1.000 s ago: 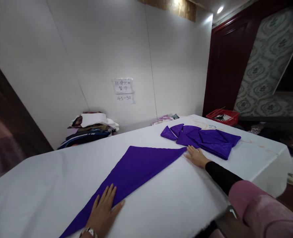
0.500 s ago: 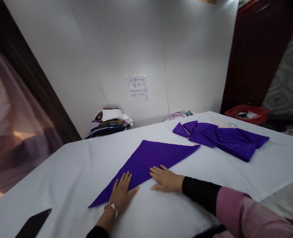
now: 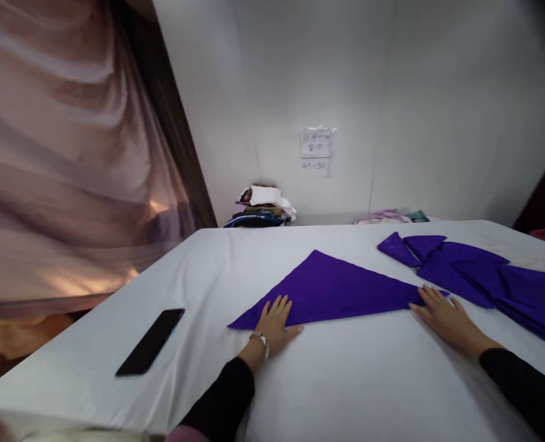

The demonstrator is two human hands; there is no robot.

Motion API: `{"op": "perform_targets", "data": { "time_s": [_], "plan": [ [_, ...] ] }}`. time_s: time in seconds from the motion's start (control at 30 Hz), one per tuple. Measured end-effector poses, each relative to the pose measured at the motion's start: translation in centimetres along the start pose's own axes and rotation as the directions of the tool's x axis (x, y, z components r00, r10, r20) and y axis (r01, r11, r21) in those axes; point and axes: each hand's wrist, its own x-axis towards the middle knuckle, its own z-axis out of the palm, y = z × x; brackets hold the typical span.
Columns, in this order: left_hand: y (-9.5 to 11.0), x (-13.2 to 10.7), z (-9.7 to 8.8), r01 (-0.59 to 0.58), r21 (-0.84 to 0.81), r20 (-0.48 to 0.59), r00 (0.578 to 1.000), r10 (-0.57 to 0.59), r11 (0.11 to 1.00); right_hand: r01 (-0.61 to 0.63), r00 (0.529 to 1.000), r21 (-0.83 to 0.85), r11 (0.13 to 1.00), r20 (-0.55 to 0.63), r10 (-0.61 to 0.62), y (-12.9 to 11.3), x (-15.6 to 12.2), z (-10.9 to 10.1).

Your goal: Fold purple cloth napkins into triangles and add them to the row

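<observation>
A purple cloth [image 3: 337, 288] folded into a long flat triangle lies on the white-covered table [image 3: 346, 380]. My left hand [image 3: 276, 319] rests flat on its left corner, fingers spread; a watch sits on that wrist. My right hand [image 3: 442, 313] lies flat at the cloth's right tip, fingers stretched out. Neither hand grips anything. To the right, a pile of folded purple cloths [image 3: 475, 270] overlaps in a row, running off the frame's right edge.
A black phone [image 3: 151, 341] lies near the table's left edge. A stack of folded fabrics [image 3: 263, 207] sits by the back wall below a paper sign [image 3: 317, 144]. More small cloths [image 3: 387, 216] lie at the table's far edge. A curtain [image 3: 69, 153] hangs at left.
My right hand slid from the cloth's lower middle edge out to its right tip. The view swung left, bringing the phone and curtain further in. My left hand stays on the left corner.
</observation>
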Motion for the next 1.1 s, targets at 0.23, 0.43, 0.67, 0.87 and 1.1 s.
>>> {"op": "perform_targets", "data": {
  "time_s": [0.23, 0.43, 0.67, 0.87, 1.1],
  "plan": [
    [0.4, -0.4, -0.3, 0.012, -0.038, 0.022, 1.000, -0.011, 0.999, 0.458, 0.856, 0.276, 0.845, 0.120, -0.503, -18.5, -0.5, -1.9],
    [1.3, -0.6, -0.3, 0.008, -0.042, 0.013, 1.000, -0.008, 0.999, 0.548, 0.778, 0.308, 0.778, 0.153, -0.609, -21.9, -1.0, -0.9],
    [5.4, 1.3, 0.9, -0.209, -0.034, -0.020, 0.978, 0.208, 0.977, 0.562, 0.788, 0.280, 0.778, 0.105, -0.607, -21.3, -1.0, 0.2],
    [2.4, -0.5, 0.5, -0.099, -0.053, 0.020, 0.995, 0.100, 0.994, 0.571, 0.774, 0.304, 0.763, 0.109, -0.623, -21.3, -1.1, 0.0],
    [-4.8, -5.8, -1.0, 0.247, -0.010, -0.025, 0.969, -0.247, 0.969, 0.547, 0.778, 0.351, 0.760, 0.120, -0.616, -21.2, -1.2, 0.0]
  ]
}}
